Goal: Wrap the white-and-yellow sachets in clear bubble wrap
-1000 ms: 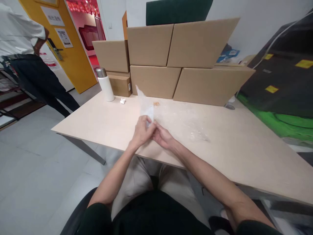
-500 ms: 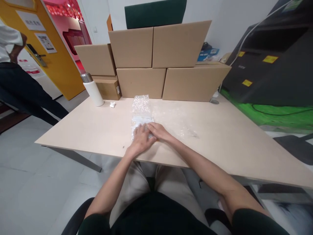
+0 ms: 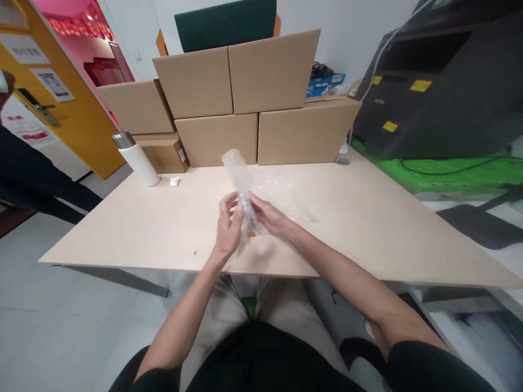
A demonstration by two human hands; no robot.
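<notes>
Between my two hands is a clear bubble wrap package, raised on edge over the table with its loose end sticking up and away from me. My left hand grips its left side, thumb towards me. My right hand is closed on the right side, some fingers hidden behind the wrap. A small orange patch shows at the lower end; what it belongs to cannot be made out. Just beyond my right hand a thin clear plastic sheet lies flat on the table.
On the table, a white bottle with a metal cap stands at the left, beside a crumpled white tissue. Stacked cardboard boxes line the back. A large dark machine is at the right. Another person's legs show far left.
The bubble wrap package lay flat under my hands; now both hands hold it lifted and turned on edge. My view has swung slightly right.
</notes>
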